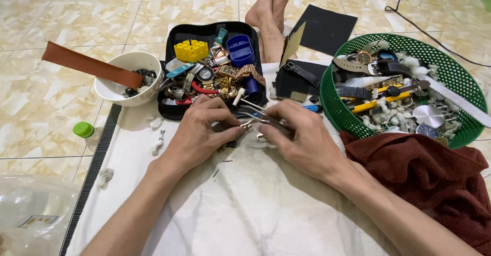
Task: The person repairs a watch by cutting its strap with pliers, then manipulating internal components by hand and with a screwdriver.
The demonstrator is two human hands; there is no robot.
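My left hand (202, 128) rests on the white cloth (240, 205) and pinches a small metal watch part (246, 126) between thumb and fingertips. My right hand (302, 138) grips thin metal tweezers (253, 109), whose tips meet the small part held by the left hand. Both hands work close together just in front of the black tool case (176, 110). The part itself is mostly hidden by my fingers.
The black case holds watches, straps, a yellow block (191, 50) and a blue holder (240, 49). A white bowl (115, 90) with a brown strap sits left. A green basket (460, 82) of watch parts stands right, a rust-red towel (434, 179) below it. My feet (268, 10) lie beyond.
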